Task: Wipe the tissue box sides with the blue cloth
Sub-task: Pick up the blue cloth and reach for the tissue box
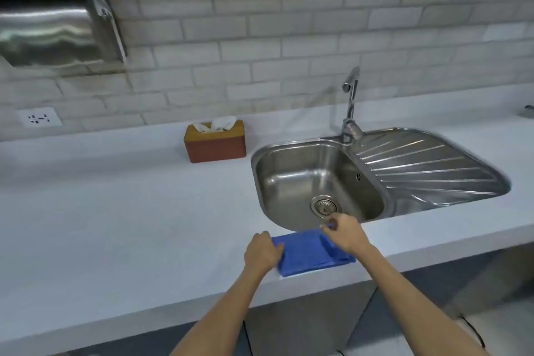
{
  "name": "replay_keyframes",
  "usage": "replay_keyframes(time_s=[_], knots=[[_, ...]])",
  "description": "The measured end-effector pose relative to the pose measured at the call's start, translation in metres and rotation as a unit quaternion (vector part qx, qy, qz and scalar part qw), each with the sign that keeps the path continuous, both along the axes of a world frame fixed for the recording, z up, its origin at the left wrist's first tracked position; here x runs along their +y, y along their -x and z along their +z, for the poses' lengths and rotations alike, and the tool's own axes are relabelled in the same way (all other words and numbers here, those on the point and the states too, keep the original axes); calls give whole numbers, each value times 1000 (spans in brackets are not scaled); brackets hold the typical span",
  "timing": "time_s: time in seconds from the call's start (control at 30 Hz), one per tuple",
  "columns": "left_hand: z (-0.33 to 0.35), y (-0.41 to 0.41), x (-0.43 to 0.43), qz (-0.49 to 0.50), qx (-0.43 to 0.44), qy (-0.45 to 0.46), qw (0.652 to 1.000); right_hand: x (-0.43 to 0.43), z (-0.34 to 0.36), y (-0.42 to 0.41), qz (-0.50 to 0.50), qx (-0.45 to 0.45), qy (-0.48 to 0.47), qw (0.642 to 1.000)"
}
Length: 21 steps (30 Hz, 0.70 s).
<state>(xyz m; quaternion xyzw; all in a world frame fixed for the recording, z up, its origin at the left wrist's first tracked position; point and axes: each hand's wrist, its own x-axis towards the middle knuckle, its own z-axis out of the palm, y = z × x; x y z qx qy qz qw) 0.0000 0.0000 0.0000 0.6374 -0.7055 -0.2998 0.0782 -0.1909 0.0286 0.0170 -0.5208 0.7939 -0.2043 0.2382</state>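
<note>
A folded blue cloth (309, 253) lies flat on the white counter near its front edge, just in front of the sink. My left hand (261, 251) is closed on the cloth's left edge. My right hand (345, 233) pinches the cloth's far right corner between thumb and fingers. The tissue box (215, 143), brown-red with a tan lid and white tissue sticking out, stands farther back on the counter, left of the sink and well away from both hands.
A steel sink (291, 159) with a drainboard (427, 167) and a tall faucet (351, 104) sits to the right. The white counter (115, 196) spreads left. A steel dispenser (55, 29) and a socket (39, 118) are on the brick wall.
</note>
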Motion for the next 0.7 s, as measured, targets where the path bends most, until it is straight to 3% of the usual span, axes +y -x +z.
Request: replay_keyframes(time_s=[0.2,0.37,0.43,0.5,0.6,0.63,0.67,0.7], knots=[[-4,13,5,84,0,-30,996,12,-16,1,-28,-17,-6,999],[24,35,5,137,228,-37,963,12,-19,-1,-68,-66,25,995],[45,48,6,126,297,-41,946,11,-11,-6,-101,-129,38,986],[68,61,8,86,353,-45,930,10,3,-14,-145,-303,49,940],[92,67,8,53,415,-69,905,3,19,-25,-117,-616,68,776],[96,63,6,52,424,-67,902,-2,23,-28,-109,-669,78,731],[96,56,2,58,424,-41,903,-7,27,-33,-99,-695,83,707],[95,48,-3,70,410,10,909,-13,31,-37,-87,-698,84,706]])
